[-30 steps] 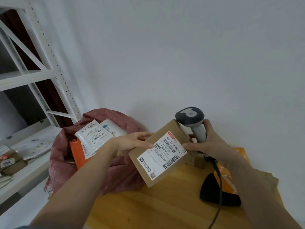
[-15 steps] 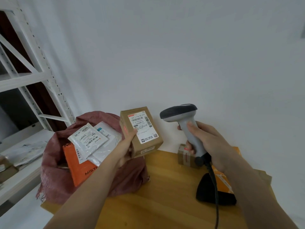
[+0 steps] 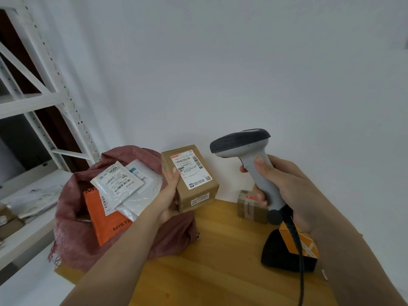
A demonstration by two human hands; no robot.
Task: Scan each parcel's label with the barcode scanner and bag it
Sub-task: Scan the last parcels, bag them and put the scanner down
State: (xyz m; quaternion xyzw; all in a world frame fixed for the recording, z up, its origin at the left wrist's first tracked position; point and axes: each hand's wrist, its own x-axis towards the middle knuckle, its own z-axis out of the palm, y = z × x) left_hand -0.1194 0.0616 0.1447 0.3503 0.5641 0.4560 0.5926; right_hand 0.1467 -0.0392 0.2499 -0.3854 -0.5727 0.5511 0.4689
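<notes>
The left hand (image 3: 170,195) held the brown box (image 3: 189,180) up off the wooden table (image 3: 209,261), thumb pressed along its left side, the other fingers hidden behind it. The box hung above the table's far edge, just left of the scanner (image 3: 247,155) and well apart from it, open air between them. A white label (image 3: 191,170) faced the camera, printed with barcodes and a small QR code, a red tab at its top corner; a red glow sat on the box's left face beside the thumb. Tape ran round the lower front.

The right hand (image 3: 278,184) gripped the scanner's grey handle, fingers curled round it, thumb laid on top, dark head pointing left at the box. Its cable (image 3: 298,250) dropped past a black stand (image 3: 278,255).

Left of the box, touching the table's left edge, sat the red mesh sack (image 3: 72,228), mouth open, with an orange mailer (image 3: 103,219) and white pouches (image 3: 119,183) piled in it. Below the scanner, a small taped box (image 3: 249,206) rested near the table's far edge.
</notes>
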